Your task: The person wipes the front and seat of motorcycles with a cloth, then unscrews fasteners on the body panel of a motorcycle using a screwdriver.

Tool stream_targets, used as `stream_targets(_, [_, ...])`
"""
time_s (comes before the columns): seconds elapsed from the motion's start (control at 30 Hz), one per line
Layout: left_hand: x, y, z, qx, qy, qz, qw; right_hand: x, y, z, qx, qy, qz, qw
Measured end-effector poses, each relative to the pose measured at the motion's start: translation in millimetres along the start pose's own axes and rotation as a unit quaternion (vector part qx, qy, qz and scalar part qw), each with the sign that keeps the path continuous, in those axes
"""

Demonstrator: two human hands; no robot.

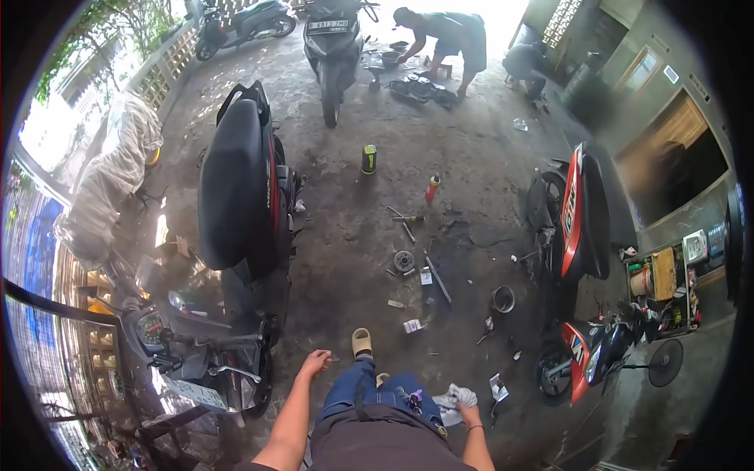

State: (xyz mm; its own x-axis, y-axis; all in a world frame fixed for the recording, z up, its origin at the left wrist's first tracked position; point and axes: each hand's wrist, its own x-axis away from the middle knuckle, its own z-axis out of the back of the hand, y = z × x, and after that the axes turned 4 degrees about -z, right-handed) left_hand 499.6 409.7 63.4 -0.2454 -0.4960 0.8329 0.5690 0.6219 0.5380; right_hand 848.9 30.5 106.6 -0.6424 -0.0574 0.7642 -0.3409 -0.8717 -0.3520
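My right hand (470, 415) is closed on a crumpled whitish rag (453, 399) that hangs beside my right thigh. On the other side, my left hand (316, 362) is held out low with its fingers drawn together. Whether anything small is in them I cannot make out. A tan clog (361, 343) shows on my forward foot. On the concrete ahead lie a round metal part (404, 261), a long metal bar (438, 279) and a white packet (413, 326). Beyond them stand a red spray can (432, 188) and a dark green-and-black can (369, 159).
A black-seated motorbike (236, 180) stands on my left, and a red-and-black one (577, 212) on my right. Another scooter (326, 55) is ahead. A person (448, 39) bends over parts at the back. A metal bowl (503, 298) and a crowded shelf (667, 282) are on the right.
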Motion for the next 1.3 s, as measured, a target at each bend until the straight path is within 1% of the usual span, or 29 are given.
stream_targets(0.03, [-2,3,5,0.007,0.002,-0.003,1.000,12,-32,3,-0.012,0.002,-0.015,1.000])
stream_targets(0.07, [-5,6,10,0.015,0.004,-0.008,1.000,0,-39,3,-0.010,0.001,0.023,1.000])
stream_targets(0.1, [-8,8,13,0.023,0.006,-0.014,1.000,-2,-55,4,0.008,-0.014,0.021,1.000])
stream_targets(0.17, [-11,7,24,0.018,0.016,0.011,1.000,2,-94,9,0.050,-0.043,0.015,0.998])
stream_targets(0.2, [-11,2,30,0.016,0.022,0.024,0.999,-3,-102,9,0.070,-0.025,0.030,0.997])
stream_targets(0.3, [-9,-19,45,0.069,0.045,0.059,0.995,-21,-125,6,0.084,-0.013,0.051,0.995])
stream_targets(0.33, [-6,-27,50,0.083,0.055,0.065,0.993,-29,-134,7,0.109,-0.018,0.059,0.992])
stream_targets(0.43, [8,-49,56,0.126,0.086,0.076,0.985,-50,-157,2,0.111,0.015,0.145,0.983])
stream_targets(0.47, [15,-56,56,0.141,0.097,0.076,0.982,-85,-149,-1,0.147,0.035,0.160,0.975])
stream_targets(0.5, [23,-65,56,0.156,0.108,0.076,0.979,-92,-158,-1,0.164,0.023,0.165,0.972])
stream_targets(0.57, [35,-82,53,0.206,0.120,0.089,0.967,-105,-184,-2,0.196,0.000,0.178,0.964])
stream_targets(0.67, [54,-100,37,0.263,0.147,0.108,0.947,-118,-222,-6,0.263,0.036,0.214,0.940])
stream_targets(0.8, [69,-113,1,0.314,0.184,0.143,0.920,-130,-275,-7,0.267,0.012,0.217,0.939])
stream_targets(0.87, [72,-108,-19,0.326,0.187,0.152,0.914,-159,-294,-10,0.278,-0.012,0.213,0.937])
stream_targets(0.97, [75,-82,-49,0.340,0.200,0.165,0.904,-182,-327,-14,0.290,-0.032,0.184,0.939])
stream_targets(1.0, [69,-73,-58,0.342,0.204,0.167,0.902,-195,-335,-14,0.296,-0.057,0.193,0.934])
stream_targets(1.03, [69,-58,-72,0.347,0.208,0.172,0.898,-206,-343,-13,0.305,-0.051,0.223,0.925])
stream_targets(1.1, [69,-19,-94,0.350,0.216,0.158,0.898,-224,-351,-16,0.329,-0.051,0.282,0.900])
stream_targets(1.13, [66,-4,-103,0.332,0.213,0.152,0.906,-259,-345,-19,0.318,-0.079,0.277,0.903])
stream_targets(1.17, [60,10,-111,0.313,0.209,0.146,0.915,-280,-345,-20,0.330,-0.104,0.287,0.893])
stream_targets(1.23, [57,42,-127,0.291,0.233,0.100,0.923,-283,-363,-17,0.377,-0.115,0.264,0.880])
stream_targets(1.3, [57,64,-145,0.308,0.268,0.068,0.910,-288,-379,-16,0.394,-0.159,0.269,0.864])
